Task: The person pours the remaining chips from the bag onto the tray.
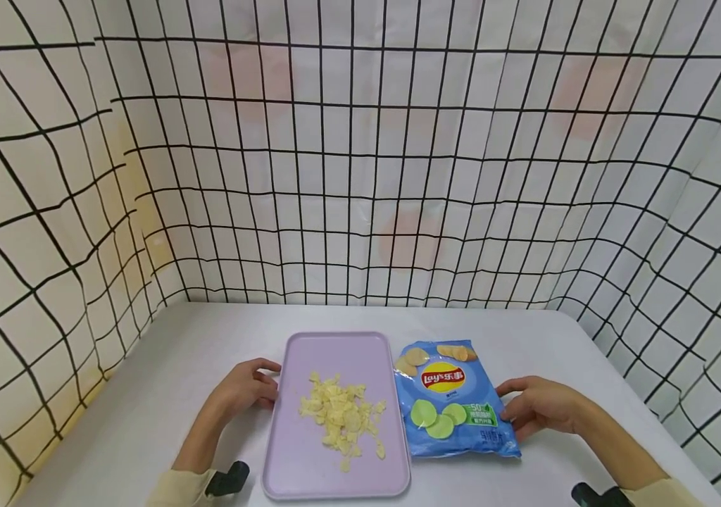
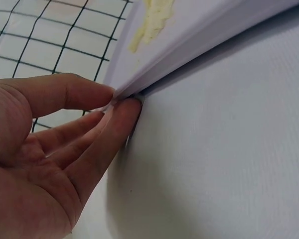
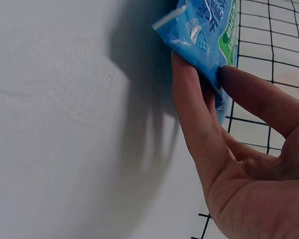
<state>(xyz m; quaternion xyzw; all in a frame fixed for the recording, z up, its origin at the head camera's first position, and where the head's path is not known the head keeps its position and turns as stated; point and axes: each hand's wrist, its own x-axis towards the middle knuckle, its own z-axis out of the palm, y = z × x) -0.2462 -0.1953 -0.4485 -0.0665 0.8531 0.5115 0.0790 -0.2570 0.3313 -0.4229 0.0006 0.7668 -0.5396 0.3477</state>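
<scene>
A lilac tray lies on the table with a pile of pale yellow crumbled chips at its middle. My left hand is at the tray's left edge. In the left wrist view, the thumb and fingers of that hand pinch the tray's rim. To the right of the tray lies a blue Lay's chip bag, its print upside down in the head view. My right hand holds its right edge. The right wrist view has the thumb on top of the bag and fingers beneath it.
The white table ends at white walls with a black grid at the back and both sides. A dark wrist strap shows at the left sleeve and another strap at the right one.
</scene>
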